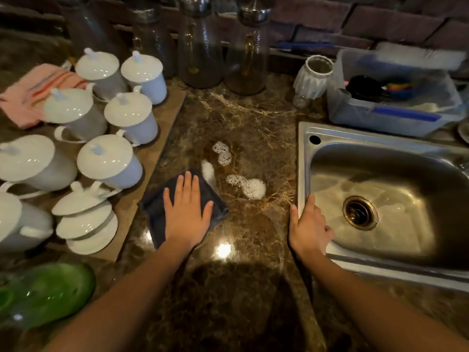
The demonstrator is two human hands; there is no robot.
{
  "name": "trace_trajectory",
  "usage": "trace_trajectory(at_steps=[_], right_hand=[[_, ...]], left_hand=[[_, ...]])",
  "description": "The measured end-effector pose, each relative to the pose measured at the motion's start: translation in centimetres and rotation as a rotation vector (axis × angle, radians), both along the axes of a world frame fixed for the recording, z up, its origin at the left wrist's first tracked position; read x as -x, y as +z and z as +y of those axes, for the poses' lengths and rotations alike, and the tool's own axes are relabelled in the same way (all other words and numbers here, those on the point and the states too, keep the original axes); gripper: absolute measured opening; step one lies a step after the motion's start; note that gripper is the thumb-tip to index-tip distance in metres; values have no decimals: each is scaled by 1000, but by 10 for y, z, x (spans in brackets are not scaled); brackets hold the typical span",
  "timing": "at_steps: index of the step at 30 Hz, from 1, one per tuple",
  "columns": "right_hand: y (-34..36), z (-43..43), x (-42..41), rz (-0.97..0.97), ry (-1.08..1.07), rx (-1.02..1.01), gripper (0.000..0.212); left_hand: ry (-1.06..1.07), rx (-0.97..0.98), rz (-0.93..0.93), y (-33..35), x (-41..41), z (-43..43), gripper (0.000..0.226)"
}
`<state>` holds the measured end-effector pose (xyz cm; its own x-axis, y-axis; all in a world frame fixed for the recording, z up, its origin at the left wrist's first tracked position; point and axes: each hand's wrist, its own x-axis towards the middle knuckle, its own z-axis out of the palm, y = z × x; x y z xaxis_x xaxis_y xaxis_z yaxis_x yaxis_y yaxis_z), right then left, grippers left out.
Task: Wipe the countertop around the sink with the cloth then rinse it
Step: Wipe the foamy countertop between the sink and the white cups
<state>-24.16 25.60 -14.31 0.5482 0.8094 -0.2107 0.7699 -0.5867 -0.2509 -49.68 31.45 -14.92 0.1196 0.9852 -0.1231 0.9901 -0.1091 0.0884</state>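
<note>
Dark cloth [155,208] lies on the table [253,118] under my left grip [186,212], fingers flat; my right grip [308,224] rests loose, holding nothing, on the sink [303,158] rim.

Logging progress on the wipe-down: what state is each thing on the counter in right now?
Cloth: flat on the countertop, under the left hand.
Left hand: fingers straight, pressing on the cloth.
Right hand: rests on the left rim of the sink, holding nothing.
Foam patches: unwiped, between cloth and sink.
Sink: no dishes inside, drain open.
Lidded cups: lids on, left of the cloth.
</note>
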Motion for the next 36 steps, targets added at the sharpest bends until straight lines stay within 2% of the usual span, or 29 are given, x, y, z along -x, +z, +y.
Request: trace_trajectory(at_steps=[7,10,13,16,21,26,31,36], right_hand=[[2,-2,0,41,8,-43,61],[4,-2,0,50,21,-31,64],[3,2,-1,54,13,-5,65],[3,16,-3,109,-7,3,63],[3,41,-5,188,-140,-33,60],[-6,42,-5,139,-145,-56,59],[-7,42,-5,126,-160,-77,56],[-9,43,-4,114,-164,-82,57]], left_hand=[[84,64,-53,1,-9,-135,73],[212,120,-65,2,-18,-176,76],[407,119,-131,5,-29,-181,79],[499,95,-180,8,-37,-166,76],[293,28,-103,-1,-21,-110,67],[322,10,-95,3,-18,-15,67],[147,41,-55,5,-16,79,61],[-156,76,-3,3,-15,140,60]])
